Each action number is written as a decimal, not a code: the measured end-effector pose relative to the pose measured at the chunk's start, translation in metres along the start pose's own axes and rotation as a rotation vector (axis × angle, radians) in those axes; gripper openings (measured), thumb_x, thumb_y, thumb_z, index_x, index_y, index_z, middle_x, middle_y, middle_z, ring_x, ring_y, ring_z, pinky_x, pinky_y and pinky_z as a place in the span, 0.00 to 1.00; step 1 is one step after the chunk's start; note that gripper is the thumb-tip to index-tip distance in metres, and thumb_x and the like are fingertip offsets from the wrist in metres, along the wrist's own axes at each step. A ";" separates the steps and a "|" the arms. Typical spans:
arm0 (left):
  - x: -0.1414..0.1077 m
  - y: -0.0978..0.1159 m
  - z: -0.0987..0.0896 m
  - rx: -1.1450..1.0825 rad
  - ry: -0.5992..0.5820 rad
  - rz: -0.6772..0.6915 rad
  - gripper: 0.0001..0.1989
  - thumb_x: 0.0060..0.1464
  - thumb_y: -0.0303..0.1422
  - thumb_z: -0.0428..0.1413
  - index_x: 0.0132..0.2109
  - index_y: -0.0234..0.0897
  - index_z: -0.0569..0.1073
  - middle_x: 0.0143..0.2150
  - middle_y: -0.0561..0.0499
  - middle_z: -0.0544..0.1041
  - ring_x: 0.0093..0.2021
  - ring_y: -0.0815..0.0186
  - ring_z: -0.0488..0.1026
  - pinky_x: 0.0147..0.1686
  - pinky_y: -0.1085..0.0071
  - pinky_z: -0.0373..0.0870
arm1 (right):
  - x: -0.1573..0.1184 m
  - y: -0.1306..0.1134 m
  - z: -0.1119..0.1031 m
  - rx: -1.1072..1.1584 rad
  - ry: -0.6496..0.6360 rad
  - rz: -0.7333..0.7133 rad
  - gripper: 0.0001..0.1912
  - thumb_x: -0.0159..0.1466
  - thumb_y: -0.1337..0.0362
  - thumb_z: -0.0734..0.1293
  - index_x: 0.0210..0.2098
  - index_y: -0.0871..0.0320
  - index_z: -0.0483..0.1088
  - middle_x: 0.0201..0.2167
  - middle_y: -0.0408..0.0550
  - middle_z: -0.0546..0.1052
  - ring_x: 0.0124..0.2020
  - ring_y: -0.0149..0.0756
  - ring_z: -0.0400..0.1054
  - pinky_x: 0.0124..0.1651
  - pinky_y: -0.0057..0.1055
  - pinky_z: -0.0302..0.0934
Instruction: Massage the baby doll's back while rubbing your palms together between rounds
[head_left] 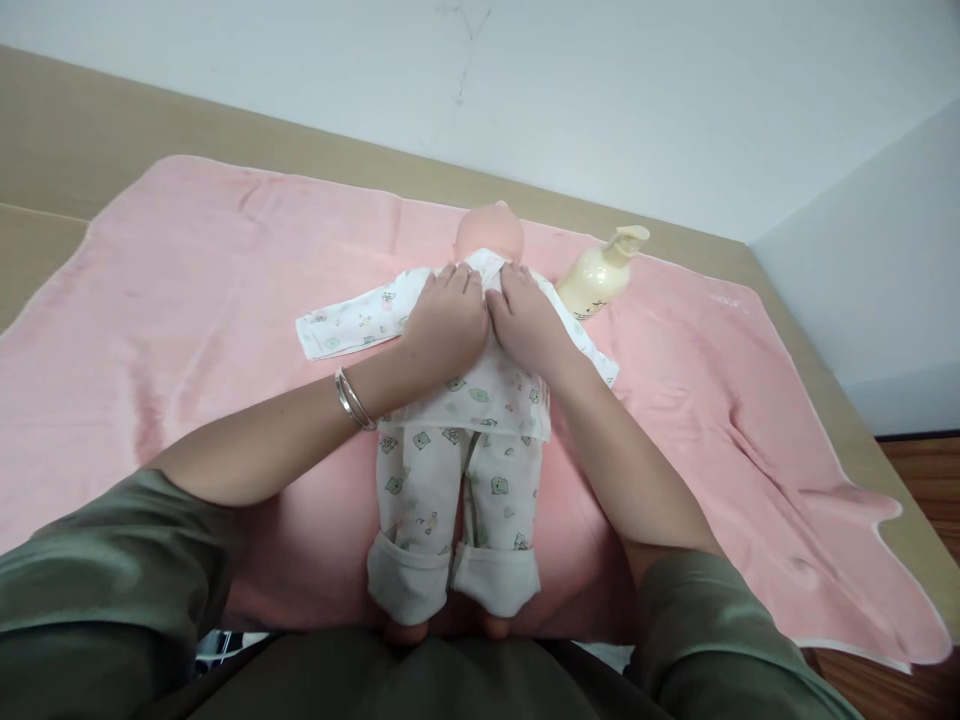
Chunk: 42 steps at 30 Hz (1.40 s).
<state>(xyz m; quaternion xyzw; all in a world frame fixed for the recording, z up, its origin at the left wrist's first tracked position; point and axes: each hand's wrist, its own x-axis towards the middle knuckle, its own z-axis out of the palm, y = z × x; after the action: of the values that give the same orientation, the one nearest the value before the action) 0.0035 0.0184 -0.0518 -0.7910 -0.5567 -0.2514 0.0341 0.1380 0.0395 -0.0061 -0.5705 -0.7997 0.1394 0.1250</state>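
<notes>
A baby doll lies stretched out with its head away from me and its feet by my body. It wears a white printed top and matching white trousers with turned-up cuffs. My left hand rests on the left side of the upper torso, fingers laid along the fabric and its thumb hidden. Beside it, my right hand lies on the other side near the collar, fingers and thumb on the cloth. The left sleeve spreads flat outward; the right one is partly covered by my arm.
A cream pump bottle leans at a tilt by the doll's right-hand shoulder. Under everything, a pink blanket covers a wooden surface that meets a white wall. Wooden flooring shows at the far right.
</notes>
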 end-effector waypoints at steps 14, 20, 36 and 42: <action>0.029 -0.028 -0.006 -0.169 -0.122 -0.100 0.22 0.70 0.31 0.38 0.54 0.28 0.74 0.56 0.32 0.79 0.61 0.47 0.74 0.66 0.46 0.70 | -0.016 -0.018 0.009 -0.048 0.004 -0.065 0.34 0.75 0.67 0.51 0.76 0.78 0.51 0.80 0.70 0.51 0.82 0.60 0.41 0.84 0.55 0.39; 0.021 -0.021 0.014 -0.169 0.030 -0.170 0.25 0.70 0.33 0.41 0.64 0.28 0.72 0.68 0.34 0.74 0.71 0.48 0.68 0.75 0.47 0.59 | 0.014 0.004 0.015 0.044 0.126 0.066 0.32 0.75 0.63 0.54 0.72 0.77 0.58 0.77 0.69 0.59 0.80 0.57 0.50 0.83 0.51 0.45; 0.014 -0.013 0.008 -0.172 0.038 -0.156 0.26 0.69 0.31 0.41 0.65 0.25 0.72 0.68 0.33 0.75 0.71 0.48 0.70 0.75 0.46 0.61 | 0.016 0.013 0.020 0.117 0.228 0.042 0.20 0.71 0.60 0.57 0.56 0.61 0.69 0.65 0.62 0.74 0.69 0.55 0.65 0.76 0.57 0.54; -0.004 0.012 -0.005 -0.070 -0.022 -0.034 0.28 0.67 0.25 0.43 0.70 0.19 0.66 0.74 0.29 0.67 0.77 0.45 0.62 0.77 0.47 0.56 | 0.021 0.028 0.006 0.163 0.092 0.099 0.28 0.76 0.52 0.52 0.57 0.64 0.72 0.62 0.66 0.77 0.66 0.59 0.69 0.72 0.59 0.59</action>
<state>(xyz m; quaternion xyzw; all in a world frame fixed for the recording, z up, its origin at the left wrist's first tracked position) 0.0120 0.0088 -0.0466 -0.7850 -0.5612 -0.2623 -0.0038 0.1538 0.0680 -0.0209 -0.6031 -0.7498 0.1838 0.2006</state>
